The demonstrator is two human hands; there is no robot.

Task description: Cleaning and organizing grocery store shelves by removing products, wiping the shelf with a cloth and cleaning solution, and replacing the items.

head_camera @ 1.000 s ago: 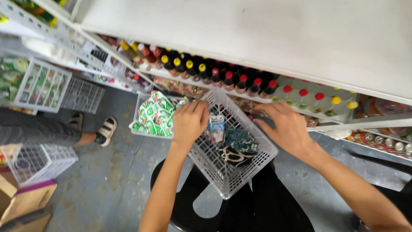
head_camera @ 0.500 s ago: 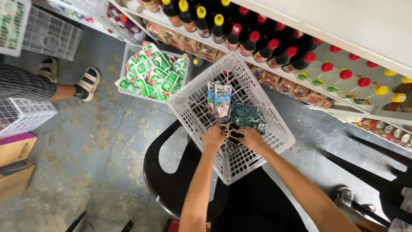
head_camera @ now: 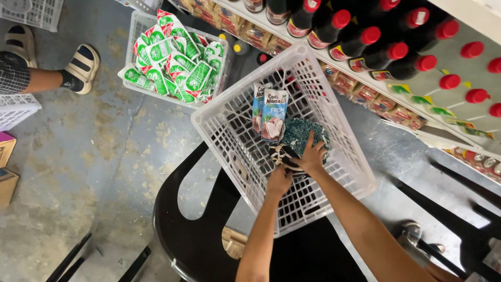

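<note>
Both hands work inside a white plastic basket (head_camera: 334,180) that rests on a black chair (head_camera: 180,230), its lattice walls tilted toward the shelf. The left hand (head_camera: 279,180) is low in the basket with its fingers curled down onto a dark packet with pale markings (head_camera: 282,155) that lies on the basket floor; it appears to grip the near edge of that packet, though the fingertips are hidden under the hand. The right hand (head_camera: 312,156) lies just beside it, fingers spread and pressed flat across the same packet and reaching onto a dark green patterned packet (head_camera: 300,133) that sits right behind it. The two hands are nearly touching at the wrists. Further back in the basket, two blue and white pouches (head_camera: 270,112) stand upright against the far wall, apart from the hands. On the floor (head_camera: 104,156) to the left of the basket sits a second white crate (head_camera: 136,31) heaped with green and white packets (head_camera: 180,65). Along the upper right runs a shelf (head_camera: 443,112) lined with dark bottles with red caps (head_camera: 365,44), and below them a row of small packaged goods that are too blurred to tell apart. At the far left another person's foot in a striped sandal (head_camera: 78,65) stands on the grey concrete floor, well apart from the basket, with more white crates (head_camera: 15,109) near it.
</note>
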